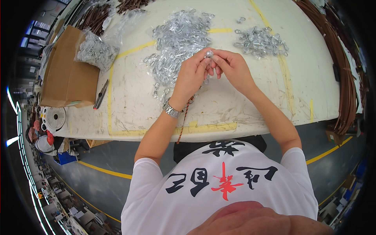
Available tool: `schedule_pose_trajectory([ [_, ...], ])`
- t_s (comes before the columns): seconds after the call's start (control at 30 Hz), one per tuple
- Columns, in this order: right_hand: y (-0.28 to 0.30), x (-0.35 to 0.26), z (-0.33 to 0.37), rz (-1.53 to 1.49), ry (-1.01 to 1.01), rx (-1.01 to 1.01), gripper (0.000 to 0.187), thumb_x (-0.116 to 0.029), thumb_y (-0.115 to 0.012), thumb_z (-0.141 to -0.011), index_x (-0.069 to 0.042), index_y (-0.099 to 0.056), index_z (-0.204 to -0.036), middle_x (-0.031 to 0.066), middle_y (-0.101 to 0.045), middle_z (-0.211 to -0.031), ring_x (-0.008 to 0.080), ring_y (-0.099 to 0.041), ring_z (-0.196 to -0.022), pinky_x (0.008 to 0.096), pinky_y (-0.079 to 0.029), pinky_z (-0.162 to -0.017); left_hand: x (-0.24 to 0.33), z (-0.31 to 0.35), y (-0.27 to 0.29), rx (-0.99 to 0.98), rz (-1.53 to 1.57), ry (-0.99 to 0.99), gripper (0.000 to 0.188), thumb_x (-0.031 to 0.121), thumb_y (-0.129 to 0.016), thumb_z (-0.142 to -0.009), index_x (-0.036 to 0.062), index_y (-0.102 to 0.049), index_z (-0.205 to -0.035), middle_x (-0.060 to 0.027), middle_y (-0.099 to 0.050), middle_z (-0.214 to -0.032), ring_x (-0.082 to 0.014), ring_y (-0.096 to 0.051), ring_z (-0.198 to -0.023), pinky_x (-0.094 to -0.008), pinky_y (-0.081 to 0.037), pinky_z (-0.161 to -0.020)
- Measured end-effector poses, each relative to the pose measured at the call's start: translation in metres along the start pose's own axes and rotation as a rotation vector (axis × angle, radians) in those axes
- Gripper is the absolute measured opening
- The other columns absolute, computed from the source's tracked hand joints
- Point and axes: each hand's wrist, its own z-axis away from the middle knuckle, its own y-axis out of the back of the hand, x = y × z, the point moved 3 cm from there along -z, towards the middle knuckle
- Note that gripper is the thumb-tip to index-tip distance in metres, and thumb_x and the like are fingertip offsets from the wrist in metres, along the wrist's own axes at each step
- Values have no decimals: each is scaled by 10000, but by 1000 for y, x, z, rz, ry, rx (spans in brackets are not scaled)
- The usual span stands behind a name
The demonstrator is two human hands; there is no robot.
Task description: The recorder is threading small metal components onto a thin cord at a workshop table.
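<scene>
Over the table's middle, my left hand and my right hand meet with fingertips pinched together. Between them is a small silvery metal clasp, seemingly in clear plastic; the fingers cover most of it. Just beyond and left of my hands spreads a large heap of plastic-wrapped metal clasps. A smaller pile of similar wrapped clasps lies to the right, beyond my right hand. A thin reddish-brown cord hangs by my left wrist, over the table's near edge.
A brown cardboard box stands at the left, with a clear bag of clasps against it. A utility knife and a small white fan are near it. Long brown strips line the right edge. Yellow tape marks the pale tabletop.
</scene>
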Motion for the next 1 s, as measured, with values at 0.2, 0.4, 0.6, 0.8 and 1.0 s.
schedule_pose_trajectory([
  [0.2,-9,0,4,79,6,15,225,-96,-561,-1068,54,-719,-1121,41,-688,-799,90,-608,-639,270,-532,-572,-20,1,-7,238,-320,-213,259,62,-524,-1044,-5,-663,-1252,-115,-688,-765,-194,-663,-658,-335,-520,-617],
  [0.4,10,-7,-5,240,-19,41,221,-106,-604,-1057,49,-715,-1167,24,-666,-802,76,-608,-659,253,-533,-605,-23,-10,2,93,-108,-6,241,117,-543,-1064,-4,-706,-1195,-31,-649,-725,-95,-555,-597,-267,-455,-567],
  [0.6,80,-36,-21,1399,585,569,243,-72,-669,-967,-41,-727,-1201,104,-732,-1085,268,-697,-966,388,-568,-843,-27,-13,44,182,199,93,250,173,-552,-1084,19,-739,-1142,44,-584,-708,-28,-429,-556,-210,-344,-507],
  [0.8,28,-1,-61,1264,420,138,237,-192,-718,-935,-92,-746,-1148,108,-725,-1117,320,-682,-1054,428,-552,-871,-29,-13,48,218,412,102,250,183,-565,-1084,10,-742,-1125,49,-570,-711,-13,-415,-544,-192,-313,-487],
  [1.0,13,25,-108,1383,351,33,186,-242,-721,-918,-60,-736,-882,139,-734,-879,351,-716,-833,473,-565,-740,-29,-14,51,233,461,89,230,175,-588,-1063,14,-752,-1059,33,-600,-700,-14,-436,-538,-195,-321,-478],
])
